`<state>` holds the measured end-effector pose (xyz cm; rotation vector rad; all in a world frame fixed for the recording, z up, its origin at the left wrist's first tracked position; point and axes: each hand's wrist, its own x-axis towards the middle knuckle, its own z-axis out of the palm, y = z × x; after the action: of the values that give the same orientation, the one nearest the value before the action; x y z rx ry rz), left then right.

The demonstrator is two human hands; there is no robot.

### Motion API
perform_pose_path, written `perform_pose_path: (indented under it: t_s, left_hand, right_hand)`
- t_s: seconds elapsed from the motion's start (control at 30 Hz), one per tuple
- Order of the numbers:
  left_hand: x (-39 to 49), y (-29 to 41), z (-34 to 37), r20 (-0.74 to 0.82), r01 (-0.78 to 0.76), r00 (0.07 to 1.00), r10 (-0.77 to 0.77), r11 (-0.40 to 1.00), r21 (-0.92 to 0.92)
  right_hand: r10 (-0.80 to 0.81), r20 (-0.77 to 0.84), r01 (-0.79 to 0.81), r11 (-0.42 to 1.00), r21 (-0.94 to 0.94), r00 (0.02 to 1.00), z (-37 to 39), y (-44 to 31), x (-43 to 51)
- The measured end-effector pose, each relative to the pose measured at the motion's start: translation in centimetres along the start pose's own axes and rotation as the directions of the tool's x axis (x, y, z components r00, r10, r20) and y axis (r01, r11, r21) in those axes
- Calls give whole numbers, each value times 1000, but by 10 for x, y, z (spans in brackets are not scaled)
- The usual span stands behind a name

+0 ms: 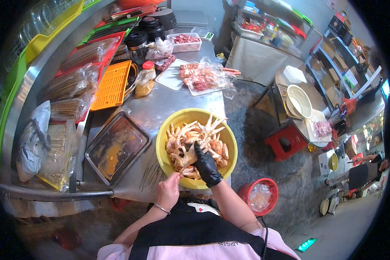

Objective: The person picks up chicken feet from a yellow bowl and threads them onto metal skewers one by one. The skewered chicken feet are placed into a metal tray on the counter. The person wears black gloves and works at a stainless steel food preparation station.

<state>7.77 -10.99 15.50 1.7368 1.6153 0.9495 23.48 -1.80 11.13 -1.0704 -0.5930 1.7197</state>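
A yellow plastic bowl (pixel 233 152) at the table's near edge holds many raw chicken feet (pixel 182 130). My left hand (pixel 169 190), bare and with a bracelet at the wrist, pinches the end of a thin skewer (pixel 183 169) at the bowl's near left rim. In a black glove, my right hand (pixel 207 166) reaches into the bowl and grips a chicken foot (pixel 188 157) by the skewer's far end. How far the skewer goes into the foot is hidden. Several thin skewers (pixel 151 175) lie on the steel table left of the bowl.
A stained metal tray (pixel 96 156) lies left of the bowl, near an orange slotted tray (pixel 112 86) and bundled skewers (pixel 65 109). Skewered meat (pixel 198 79) under plastic lies beyond. A red bin (pixel 274 198) stands on the floor at right. A person (pixel 362 177) stands far right.
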Motion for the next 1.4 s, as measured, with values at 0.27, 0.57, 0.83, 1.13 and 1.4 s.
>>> perform_pose_path:
  t_s: [0.27,0.57,0.83,1.13,1.4]
  left_hand:
    - [-19,-2,-17,88,160,985,-150,979,-128]
    - [-53,-29,-31,-160,234,953,-256,961,-147]
    - [-69,-131,-38,-505,394,698,-507,862,-320]
    - [-65,-179,-50,-506,686,659,-556,721,100]
    - [-118,-118,-123,253,225,839,-481,-117,-967]
  right_hand:
    - [-86,-45,93,983,156,995,-24,-43,33]
    - [80,100,-58,978,-202,992,10,-15,53]
    - [49,301,53,945,-322,952,2,-33,73]
    - [49,341,26,977,-211,939,-37,-40,71]
    - [-89,399,293,823,-487,913,-80,-49,75]
